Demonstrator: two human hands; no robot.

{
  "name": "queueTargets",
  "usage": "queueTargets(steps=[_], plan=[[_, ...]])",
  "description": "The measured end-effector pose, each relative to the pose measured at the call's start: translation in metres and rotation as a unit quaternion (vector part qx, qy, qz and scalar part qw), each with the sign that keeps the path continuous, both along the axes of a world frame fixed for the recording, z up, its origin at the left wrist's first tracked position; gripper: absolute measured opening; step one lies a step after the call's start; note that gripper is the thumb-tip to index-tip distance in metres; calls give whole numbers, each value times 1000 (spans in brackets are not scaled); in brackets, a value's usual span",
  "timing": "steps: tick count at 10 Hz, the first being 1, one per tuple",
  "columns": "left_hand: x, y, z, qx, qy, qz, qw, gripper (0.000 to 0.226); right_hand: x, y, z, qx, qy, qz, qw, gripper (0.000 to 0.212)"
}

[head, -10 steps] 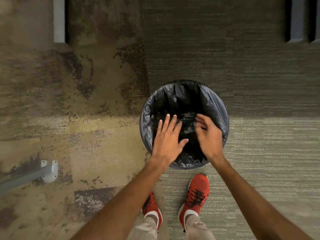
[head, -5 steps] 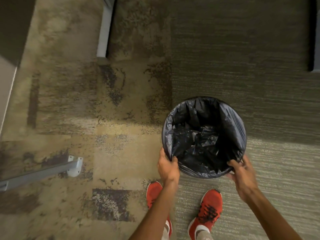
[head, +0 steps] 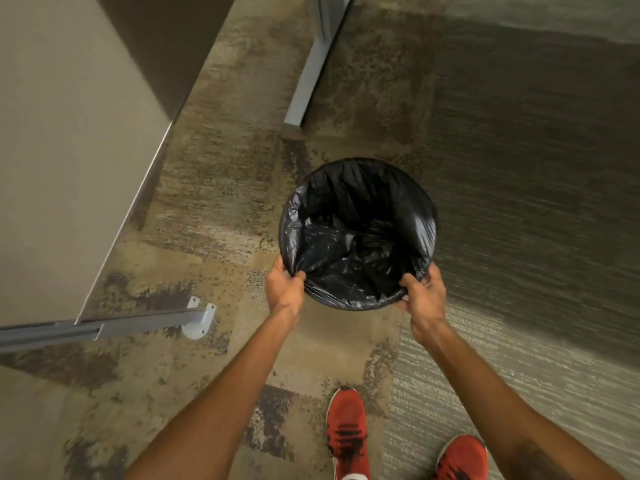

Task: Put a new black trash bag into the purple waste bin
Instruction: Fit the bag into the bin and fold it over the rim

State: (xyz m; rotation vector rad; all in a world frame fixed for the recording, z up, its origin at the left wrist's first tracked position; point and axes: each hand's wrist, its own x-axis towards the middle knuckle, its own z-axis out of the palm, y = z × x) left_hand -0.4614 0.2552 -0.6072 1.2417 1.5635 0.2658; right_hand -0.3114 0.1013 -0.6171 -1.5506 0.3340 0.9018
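A round waste bin stands on the carpet, seen from straight above. A black trash bag [head: 356,237] lines it and folds over the rim all round, so the bin's purple wall is hidden. My left hand [head: 284,287] grips the bag-covered rim at the near left, thumb inside. At the near right, my right hand [head: 423,294] grips the rim the same way. The bag's bottom lies crumpled inside the bin.
A beige desk panel [head: 62,150] stands at the left, with a grey metal foot [head: 199,318] reaching toward the bin. Another grey desk leg [head: 311,71] lies beyond the bin. My red shoes [head: 348,433] stand on the carpet behind it.
Both hands came out of the bag's inside and took hold of the near rim. The bin now sits further from my feet, and the view has swung left.
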Motion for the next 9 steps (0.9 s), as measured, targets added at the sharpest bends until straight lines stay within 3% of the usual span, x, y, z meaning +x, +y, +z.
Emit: queueTargets(steps=[3, 7, 8, 9], plan=[[-45, 80, -26, 7, 28, 29, 999, 50, -33, 90, -30, -7, 14, 51, 999, 53], [-55, 92, -33, 2, 18, -11, 1000, 50, -27, 92, -24, -26, 39, 88, 995, 61], [-55, 86, -14, 109, 174, -130, 970, 71, -29, 80, -1, -132, -99, 178, 970, 68], [-56, 71, 1, 190, 239, -201, 931, 82, -37, 70, 19, -190, -245, 256, 916, 66]])
